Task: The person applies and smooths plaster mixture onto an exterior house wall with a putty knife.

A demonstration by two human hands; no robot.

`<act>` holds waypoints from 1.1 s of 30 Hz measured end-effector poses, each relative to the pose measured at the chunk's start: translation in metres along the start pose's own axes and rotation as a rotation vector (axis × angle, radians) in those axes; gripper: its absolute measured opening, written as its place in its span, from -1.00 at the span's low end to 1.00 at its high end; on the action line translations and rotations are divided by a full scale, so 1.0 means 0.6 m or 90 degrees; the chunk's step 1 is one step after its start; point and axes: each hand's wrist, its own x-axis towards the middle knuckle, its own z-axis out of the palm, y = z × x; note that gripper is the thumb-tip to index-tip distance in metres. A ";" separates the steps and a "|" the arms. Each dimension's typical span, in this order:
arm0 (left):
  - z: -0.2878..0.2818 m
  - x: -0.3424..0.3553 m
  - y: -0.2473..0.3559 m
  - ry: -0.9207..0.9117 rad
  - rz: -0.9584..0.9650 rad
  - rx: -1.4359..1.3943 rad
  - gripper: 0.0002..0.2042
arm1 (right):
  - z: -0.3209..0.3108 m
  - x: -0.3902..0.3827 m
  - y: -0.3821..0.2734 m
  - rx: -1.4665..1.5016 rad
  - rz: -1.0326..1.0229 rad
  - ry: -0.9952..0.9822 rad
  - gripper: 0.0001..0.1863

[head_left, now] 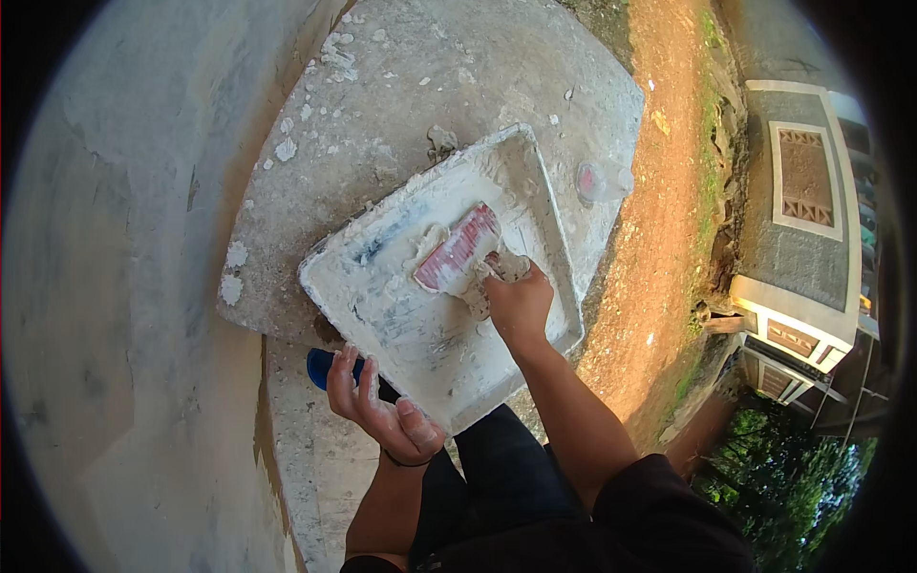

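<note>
In my right hand (521, 301) is a putty scraper (460, 250) with a wide red blade streaked with white paste. My fingers close round its paste-covered end, and the blade lies over the tray's floor. The shallow rectangular tray (564, 224) is tilted in view and coated with wet white putty (401, 320). At its near left corner, my left hand (387, 411) has its fingers stretched out and apart, smeared with white. The thumb comes close to the tray's rim; whether it touches cannot be made out.
Under the tray is a grey slab (382, 115) spotted with dried putty. A clear plastic cup (602, 181) stands at its right edge. Along the left runs a plastered wall (124, 239). A dirt path (659, 239) and a house (802, 201) lie to the right. Something blue (320, 368) shows below the tray.
</note>
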 end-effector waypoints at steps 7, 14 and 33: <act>0.016 0.037 0.021 -0.023 0.033 0.027 -0.52 | -0.016 -0.009 0.021 -0.009 -0.007 0.014 -0.67; 0.020 0.052 0.031 -0.064 0.060 0.044 -0.55 | -0.062 -0.016 0.040 0.014 0.034 0.008 -0.64; 0.025 0.003 0.018 -0.105 0.005 0.140 -0.66 | -0.025 0.079 -0.015 0.037 -0.192 -0.165 -0.48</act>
